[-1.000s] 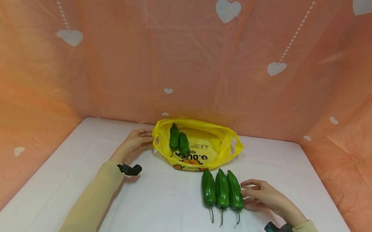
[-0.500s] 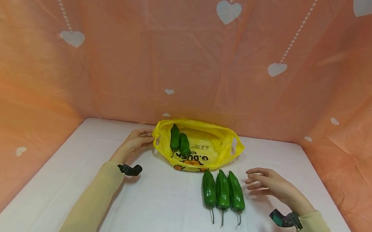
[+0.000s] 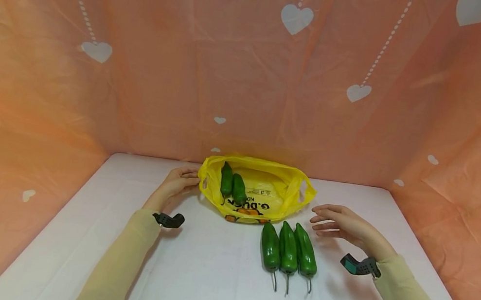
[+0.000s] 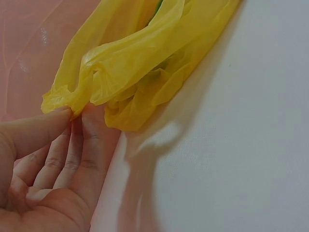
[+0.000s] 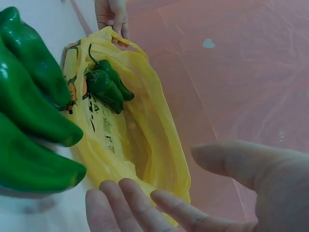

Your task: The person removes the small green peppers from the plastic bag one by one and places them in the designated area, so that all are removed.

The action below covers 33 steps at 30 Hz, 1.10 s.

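Note:
A yellow plastic bag (image 3: 275, 210) lies with its mouth spread wide at the back of the table. Inside, at its left end, are two green peppers (image 3: 226, 180). My left hand (image 3: 174, 184) pinches the bag's left edge between thumb and fingers, as the left wrist view shows. Three more green peppers (image 3: 288, 250) lie side by side in front of the bag, stems toward me. Above the table to their right is my right hand (image 3: 349, 226), fingers apart and holding nothing, near the bag's right handle (image 3: 303, 191).
The white table (image 3: 205, 273) meets a peach cloth backdrop (image 3: 248, 72) printed with white hearts behind the bag and at both sides. Each wrist wears a dark strap with a camera.
My right hand has left the rightmost of the three peppers, risen, and moved forward toward the bag's right end. My left hand has stayed on the bag's edge.

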Available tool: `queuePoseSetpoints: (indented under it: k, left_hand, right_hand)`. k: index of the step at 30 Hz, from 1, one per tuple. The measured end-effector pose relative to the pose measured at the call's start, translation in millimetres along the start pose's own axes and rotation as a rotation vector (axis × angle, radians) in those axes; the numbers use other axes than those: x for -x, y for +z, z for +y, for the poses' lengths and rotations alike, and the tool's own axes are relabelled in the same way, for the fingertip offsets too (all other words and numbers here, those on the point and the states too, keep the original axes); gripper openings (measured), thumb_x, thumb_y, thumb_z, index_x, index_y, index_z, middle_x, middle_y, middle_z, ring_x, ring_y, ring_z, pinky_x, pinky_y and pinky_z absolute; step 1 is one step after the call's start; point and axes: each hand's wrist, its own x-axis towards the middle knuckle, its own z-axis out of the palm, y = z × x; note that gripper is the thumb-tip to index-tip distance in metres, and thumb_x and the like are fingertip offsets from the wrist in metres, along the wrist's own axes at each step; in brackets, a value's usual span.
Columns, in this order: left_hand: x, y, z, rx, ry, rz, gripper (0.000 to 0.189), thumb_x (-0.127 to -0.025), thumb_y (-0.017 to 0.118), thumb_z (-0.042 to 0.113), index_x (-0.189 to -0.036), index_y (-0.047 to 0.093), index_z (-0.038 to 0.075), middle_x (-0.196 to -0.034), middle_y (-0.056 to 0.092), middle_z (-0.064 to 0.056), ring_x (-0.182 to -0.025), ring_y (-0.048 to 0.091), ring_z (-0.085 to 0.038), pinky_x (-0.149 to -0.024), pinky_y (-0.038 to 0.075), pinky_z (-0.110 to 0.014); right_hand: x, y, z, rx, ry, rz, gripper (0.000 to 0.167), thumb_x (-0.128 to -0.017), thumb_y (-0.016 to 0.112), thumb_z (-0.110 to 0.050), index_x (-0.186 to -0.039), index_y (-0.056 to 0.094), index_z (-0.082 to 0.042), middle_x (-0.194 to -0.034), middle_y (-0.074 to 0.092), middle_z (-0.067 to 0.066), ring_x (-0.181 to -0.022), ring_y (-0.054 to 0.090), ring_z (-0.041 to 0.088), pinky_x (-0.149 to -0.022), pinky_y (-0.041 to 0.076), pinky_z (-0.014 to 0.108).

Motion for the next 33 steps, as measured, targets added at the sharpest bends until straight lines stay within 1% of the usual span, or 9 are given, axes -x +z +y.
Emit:
queuePoseSetpoints:
  k: [3, 8, 11, 17, 20, 25, 29, 33]
  left_hand:
    - [0.3, 1.0, 0.0, -0.001, 0.005, -0.006, 0.045, -0.095, 0.057, 0.002, -0.137, 0.044, -0.008, -0.115, 0.059, -0.014, -0.092, 0.063, -0.012, -0.097, 0.046, -0.042]
    - [1.1, 2.4, -0.2, -0.006, 0.009, -0.01, 0.044, -0.095, 0.057, 0.001, -0.137, 0.044, -0.008, -0.119, 0.058, -0.017, -0.092, 0.063, -0.012, -0.093, 0.05, -0.037]
    - [0.8, 3.0, -0.1, -0.005, 0.006, -0.008, 0.045, -0.095, 0.057, 0.002, -0.137, 0.044, -0.007, -0.121, 0.057, -0.018, -0.093, 0.063, -0.013, -0.093, 0.05, -0.036]
    - [-0.6, 5.2, -0.6, -0.006, 0.006, 0.0, 0.045, -0.094, 0.059, 0.002, -0.136, 0.045, -0.007, -0.117, 0.059, -0.015, -0.093, 0.063, -0.013, -0.093, 0.051, -0.037]
    - [-0.3, 5.5, -0.5, -0.002, 0.002, -0.001, 0.045, -0.094, 0.058, 0.001, -0.136, 0.045, -0.007, -0.118, 0.059, -0.016, -0.094, 0.063, -0.014, -0.094, 0.05, -0.038]
    - [0.0, 3.3, 0.7, -0.004, -0.009, 0.005, 0.045, -0.094, 0.058, 0.001, -0.137, 0.045, -0.006, -0.12, 0.058, -0.017, -0.095, 0.063, -0.015, -0.096, 0.048, -0.041]
    - [0.8, 2.2, 1.5, -0.002, -0.008, 0.003, 0.046, -0.095, 0.058, 0.002, -0.137, 0.044, -0.007, -0.12, 0.058, -0.017, -0.094, 0.063, -0.015, -0.097, 0.047, -0.042]
    - [1.2, 2.1, 1.4, -0.001, -0.006, 0.004, 0.046, -0.095, 0.058, 0.002, -0.137, 0.044, -0.007, -0.115, 0.06, -0.013, -0.092, 0.063, -0.013, -0.098, 0.046, -0.042]
  right_hand:
    - [-6.0, 0, -4, -0.004, 0.009, 0.007, 0.06, -0.101, 0.049, -0.028, -0.14, 0.031, 0.014, -0.127, 0.051, 0.032, -0.114, 0.054, 0.043, -0.09, 0.052, 0.043]
    - [-17.4, 3, -10, -0.012, 0.001, -0.002, 0.06, -0.102, 0.047, -0.027, -0.142, 0.028, 0.013, -0.13, 0.048, 0.033, -0.118, 0.051, 0.044, -0.091, 0.051, 0.042]
    - [-25.2, 5, -13, -0.018, 0.004, 0.001, 0.061, -0.102, 0.048, -0.029, -0.143, 0.029, 0.011, -0.132, 0.047, 0.032, -0.119, 0.05, 0.044, -0.092, 0.051, 0.041]
    - [-41.2, 12, -17, -0.01, -0.002, -0.012, 0.06, -0.101, 0.049, -0.031, -0.142, 0.031, 0.01, -0.132, 0.048, 0.03, -0.12, 0.049, 0.044, -0.094, 0.049, 0.042]
    - [-48.1, 16, -20, -0.009, -0.019, -0.022, 0.056, -0.102, 0.048, -0.029, -0.141, 0.034, 0.009, -0.132, 0.048, 0.029, -0.119, 0.05, 0.042, -0.095, 0.049, 0.042]
    - [-62.4, 23, -26, -0.005, -0.034, -0.027, 0.057, -0.101, 0.049, -0.03, -0.14, 0.034, 0.01, -0.132, 0.047, 0.03, -0.116, 0.054, 0.039, -0.096, 0.047, 0.044]
    - [-73.0, 28, -30, -0.016, -0.022, -0.018, 0.058, -0.101, 0.05, -0.028, -0.141, 0.032, 0.01, -0.133, 0.046, 0.032, -0.118, 0.053, 0.041, -0.096, 0.048, 0.044]
    - [-82.1, 34, -32, -0.016, -0.027, -0.028, 0.058, -0.101, 0.05, -0.027, -0.142, 0.031, 0.01, -0.134, 0.046, 0.03, -0.12, 0.049, 0.043, -0.098, 0.046, 0.044]
